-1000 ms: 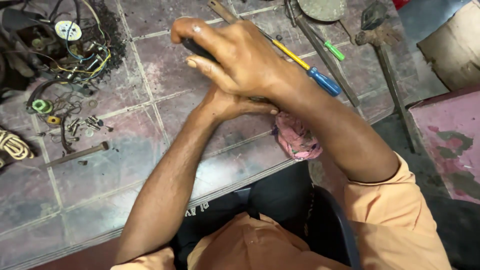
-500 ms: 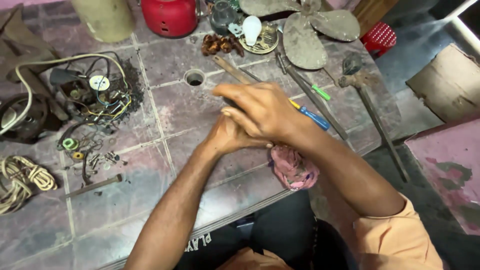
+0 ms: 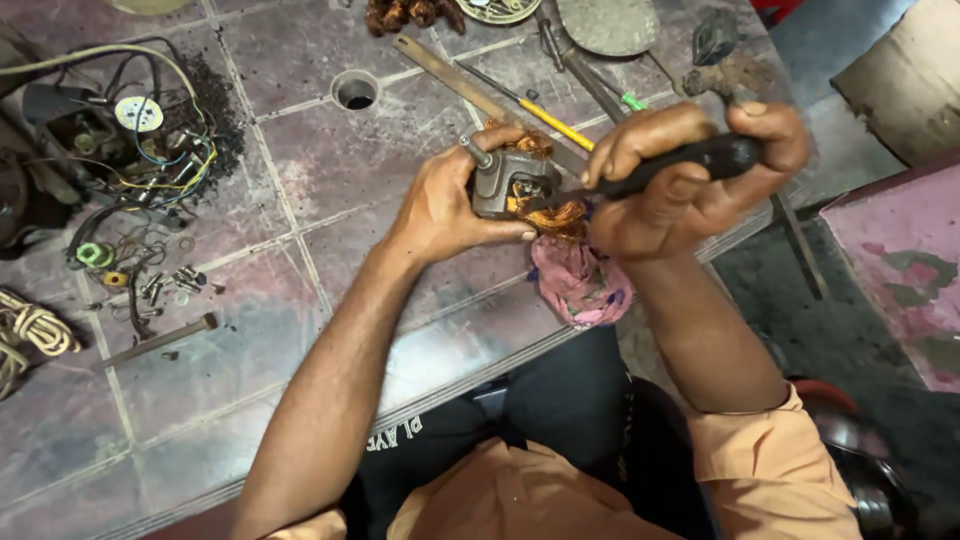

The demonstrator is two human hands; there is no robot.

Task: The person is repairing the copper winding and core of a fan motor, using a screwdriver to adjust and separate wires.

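— Edges first: where does the surface (image 3: 330, 170) end?

— Its near edge runs on a slant from lower left up toward the right, passing just under the pink rag (image 3: 580, 285). Both hands work right above that edge, over the lap.

— Room to move?

— Some bare tile lies to the left of the left forearm and in front of the hands. Farther left it is crowded: a tangle of wires and parts (image 3: 130, 140), small screws and bits (image 3: 165, 285), a loose bolt (image 3: 160, 340), and a coil of rope (image 3: 30, 330) at the left border. Behind the hands lie a flat metal bar (image 3: 450, 75) and a yellow-shafted screwdriver (image 3: 555, 125).

— The left hand?

— The left hand (image 3: 450, 200) is wrapped around a small grey motor (image 3: 510, 185) with copper windings, fingers curled behind it, thumb under it, holding it just above the rag.

— And the right?

— The right hand (image 3: 680, 185) is clenched in a fist around a black-handled tool (image 3: 700, 160); the tool's tip reaches into the motor's copper winding.

— So 2 hands, both gripping?

— Yes, neither is open.
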